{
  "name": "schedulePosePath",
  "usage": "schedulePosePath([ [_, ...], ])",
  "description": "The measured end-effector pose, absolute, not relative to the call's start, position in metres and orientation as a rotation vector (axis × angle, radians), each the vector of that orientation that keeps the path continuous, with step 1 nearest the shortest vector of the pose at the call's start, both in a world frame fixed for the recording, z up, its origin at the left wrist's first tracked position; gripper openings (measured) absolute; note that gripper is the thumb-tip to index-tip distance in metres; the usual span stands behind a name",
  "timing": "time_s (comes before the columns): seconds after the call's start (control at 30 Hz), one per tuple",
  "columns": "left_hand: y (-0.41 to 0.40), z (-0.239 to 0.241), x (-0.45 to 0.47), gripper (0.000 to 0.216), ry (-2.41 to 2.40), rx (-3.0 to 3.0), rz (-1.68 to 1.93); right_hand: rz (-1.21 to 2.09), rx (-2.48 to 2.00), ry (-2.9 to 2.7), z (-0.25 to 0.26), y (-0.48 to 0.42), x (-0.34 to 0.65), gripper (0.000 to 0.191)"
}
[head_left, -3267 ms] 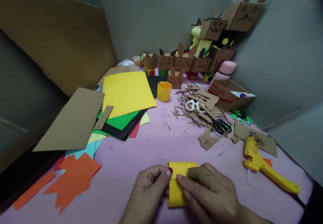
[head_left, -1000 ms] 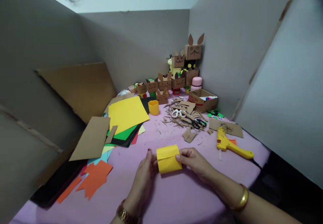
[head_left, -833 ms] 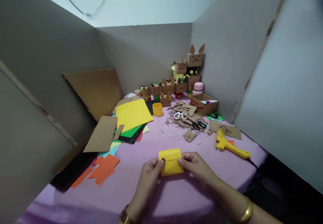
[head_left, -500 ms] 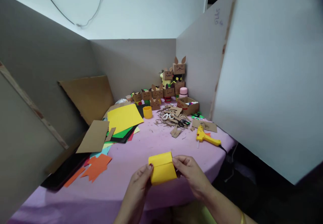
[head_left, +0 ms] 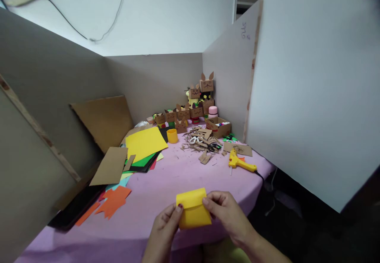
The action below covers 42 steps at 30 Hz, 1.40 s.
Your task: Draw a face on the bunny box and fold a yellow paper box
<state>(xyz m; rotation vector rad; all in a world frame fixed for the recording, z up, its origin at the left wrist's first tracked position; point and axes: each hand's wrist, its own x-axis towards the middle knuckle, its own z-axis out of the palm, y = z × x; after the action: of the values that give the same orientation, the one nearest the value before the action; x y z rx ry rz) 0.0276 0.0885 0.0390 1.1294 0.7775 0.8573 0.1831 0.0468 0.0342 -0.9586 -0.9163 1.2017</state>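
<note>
A rolled yellow paper band (head_left: 192, 209) is held up over the near edge of the pink table (head_left: 166, 178). My left hand (head_left: 166, 225) pinches its left side with fingers closed. My right hand (head_left: 227, 215) grips its right side, thumb on the front. Both hands are low in the view, close to my body.
Coloured paper sheets (head_left: 144, 146) and cardboard pieces (head_left: 111, 166) lie at left, orange scraps (head_left: 111, 199) nearer. A yellow cup (head_left: 172, 135), scissors among cardboard trimmings (head_left: 200, 140), a yellow glue gun (head_left: 239, 162), a small open box (head_left: 218, 126) and cardboard rabbit figures (head_left: 192, 105) sit farther back. Grey partition walls enclose the table.
The view has pulled back and tilted up, showing more walls. The yellow band was lifted off the table and brought toward me, still held by both hands.
</note>
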Motion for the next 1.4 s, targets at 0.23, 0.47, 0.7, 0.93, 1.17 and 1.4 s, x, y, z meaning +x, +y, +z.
schedulePosePath([
  [0.23, 0.077, 0.045, 0.033, 0.030, 0.852, 1.184, 0.880, 1.125, -1.063, -1.105, 0.036, 0.032, 0.186, 0.035],
  [0.47, 0.065, 0.040, 0.039, 0.026, 0.820, 1.156, 0.926, 0.970, -1.176, -1.280, 0.039, 0.021, 0.182, 0.030],
  [0.7, 0.063, 0.034, 0.034, 0.026, 0.805, 1.094, 0.937, 1.014, -1.179, -1.230, 0.028, 0.018, 0.184, 0.027],
  [0.93, 0.064, 0.041, 0.022, 0.026, 0.843, 1.088, 0.959, 1.102, -1.108, -1.060, 0.025, 0.017, 0.187, 0.027],
  [1.17, 0.060, 0.043, 0.017, 0.030, 0.806, 1.138, 0.946, 1.159, -1.094, -1.050, 0.027, 0.015, 0.188, 0.028],
  [1.4, 0.060, 0.041, 0.019, 0.031, 0.807, 1.161, 0.918, 1.187, -1.059, -1.117, 0.035, 0.016, 0.171, 0.032],
])
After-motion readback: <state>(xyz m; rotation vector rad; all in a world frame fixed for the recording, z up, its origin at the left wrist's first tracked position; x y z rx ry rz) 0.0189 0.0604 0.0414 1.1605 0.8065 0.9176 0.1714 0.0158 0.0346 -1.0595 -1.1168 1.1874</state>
